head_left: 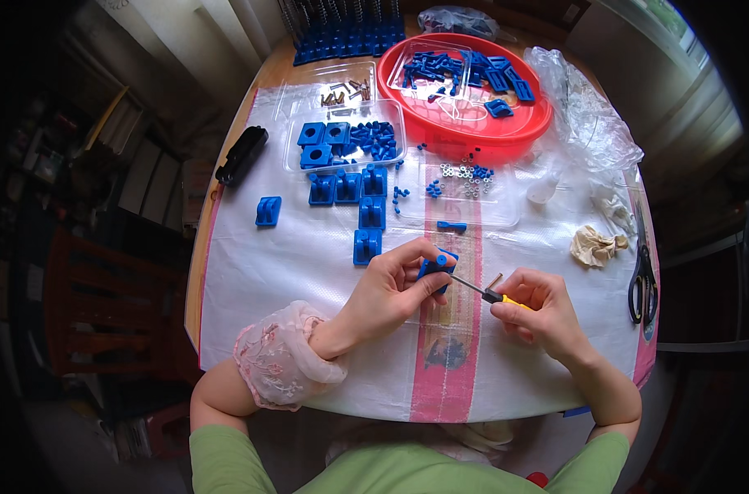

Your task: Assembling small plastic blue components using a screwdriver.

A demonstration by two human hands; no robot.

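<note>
My left hand (395, 284) pinches a small blue plastic block (438, 265) between thumb and fingers, above the middle of the table. Closed around the yellow handle of a screwdriver (506, 302) is my right hand (541, 311). The screwdriver's thin metal shaft points left, and its tip reaches the block's right side; whether it sits in a hole cannot be seen. A thin brass-coloured pin or screw (495, 281) shows by my right fingers. Just beyond my left hand stand several blue square-based brackets (368, 247) in a column. A small blue bar-shaped piece (452, 226) lies farther off.
Clear plastic trays (403, 123) hold blue parts and brass screws. A red basin (481, 142) with blue pieces stands at the back, near crumpled clear plastic bags (584, 107). Black scissors (643, 288) lie at the right edge, a black case (242, 155) at the left.
</note>
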